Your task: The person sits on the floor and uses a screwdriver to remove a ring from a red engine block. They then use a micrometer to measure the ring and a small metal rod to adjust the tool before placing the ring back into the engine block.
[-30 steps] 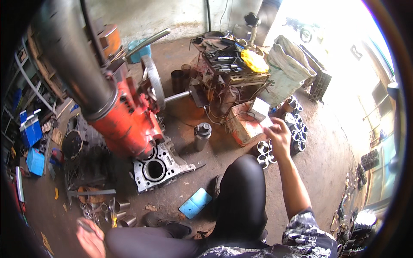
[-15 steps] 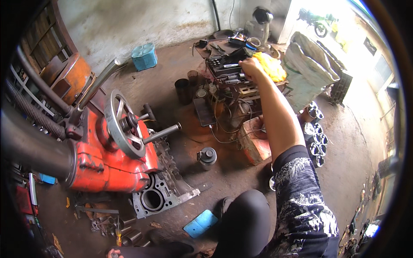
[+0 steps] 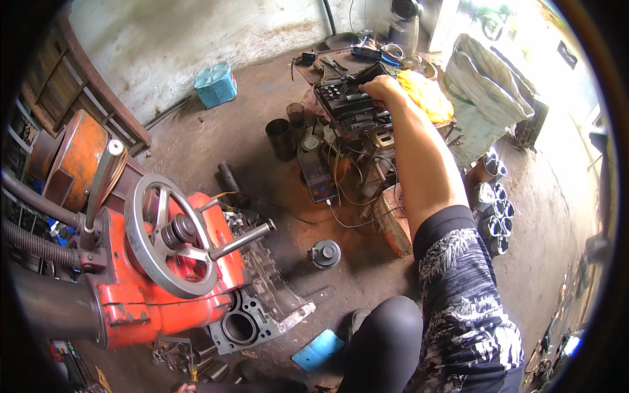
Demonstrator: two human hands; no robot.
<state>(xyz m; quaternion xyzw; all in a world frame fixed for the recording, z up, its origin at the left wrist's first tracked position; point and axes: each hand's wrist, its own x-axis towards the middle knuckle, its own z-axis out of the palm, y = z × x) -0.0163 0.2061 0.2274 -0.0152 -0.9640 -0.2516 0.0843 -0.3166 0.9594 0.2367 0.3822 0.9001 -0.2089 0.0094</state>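
Observation:
My right arm stretches far forward to a black tool case (image 3: 341, 108) that holds sockets and several metal tools. My right hand (image 3: 385, 90) is over the far part of the case with its fingers bent together; whatever is between them is hidden. Beside that hand lies a bunched yellow cloth (image 3: 424, 97). Only a sliver of my left hand (image 3: 187, 388) shows at the lower edge, so its fingers cannot be made out.
On the left, a red machine (image 3: 151, 314) with a grey handwheel (image 3: 141, 255) stands over an engine block (image 3: 262, 327). A round metal part (image 3: 325, 254), a blue flat piece (image 3: 318, 350), a cabled phone (image 3: 320, 180) and several cylinder liners (image 3: 496, 216) are on the floor.
The view has shifted, so the red machine appears lower and further left. My right hand has moved slightly across the tool case, away from the yellow cloth. Less of my left hand shows.

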